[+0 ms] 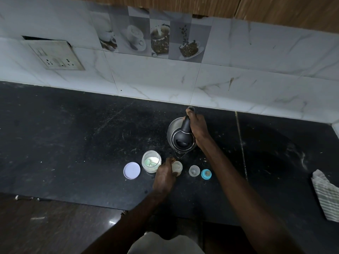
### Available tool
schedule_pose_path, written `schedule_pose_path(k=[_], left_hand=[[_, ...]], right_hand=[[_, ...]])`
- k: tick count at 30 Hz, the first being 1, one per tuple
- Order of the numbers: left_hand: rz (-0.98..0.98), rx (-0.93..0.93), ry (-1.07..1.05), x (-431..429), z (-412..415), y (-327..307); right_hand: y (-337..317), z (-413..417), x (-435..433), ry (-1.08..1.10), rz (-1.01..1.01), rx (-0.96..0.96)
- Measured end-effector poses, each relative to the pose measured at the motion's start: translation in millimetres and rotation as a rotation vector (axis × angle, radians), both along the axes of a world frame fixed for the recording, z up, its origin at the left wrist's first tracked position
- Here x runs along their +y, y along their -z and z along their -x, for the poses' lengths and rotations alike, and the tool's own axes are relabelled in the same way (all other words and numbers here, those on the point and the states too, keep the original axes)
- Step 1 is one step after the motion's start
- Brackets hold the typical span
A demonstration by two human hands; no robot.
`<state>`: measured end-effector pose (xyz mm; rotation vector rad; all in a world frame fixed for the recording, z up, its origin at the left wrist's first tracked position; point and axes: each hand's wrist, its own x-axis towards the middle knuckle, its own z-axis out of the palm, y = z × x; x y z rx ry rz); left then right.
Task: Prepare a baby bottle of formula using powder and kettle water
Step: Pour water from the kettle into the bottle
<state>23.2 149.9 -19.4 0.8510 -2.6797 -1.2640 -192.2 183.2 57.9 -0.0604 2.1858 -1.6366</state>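
Observation:
A steel kettle [174, 131] with a black lid and handle is tipped forward over the black counter [73, 143], its spout just above the open baby bottle [178, 167]. My right hand [197, 127] grips the kettle's handle. My left hand [165, 173] is wrapped around the bottle, which stands upright. To the left of the bottle stands an open jar of white formula powder [151, 161] with a scoop inside. Its white lid [131, 170] lies flat further left. A clear bottle cap [194, 170] and a blue teat ring [206, 174] sit to the right of the bottle.
A striped cloth [326, 195] lies at the counter's right edge. A tiled wall [238, 79] with a socket plate [56, 55] runs along the back. Powder specks are scattered around the jar. The counter's front edge [73, 200] runs below my arms.

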Motion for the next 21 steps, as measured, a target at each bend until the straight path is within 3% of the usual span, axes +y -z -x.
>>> schedule_pose_path(k=[21], left_hand=[[-0.006,-0.030,-0.019,1.3,1.1,0.4]], right_hand=[[-1.2,-7.9,-4.1,-0.020,-0.052,0.035]])
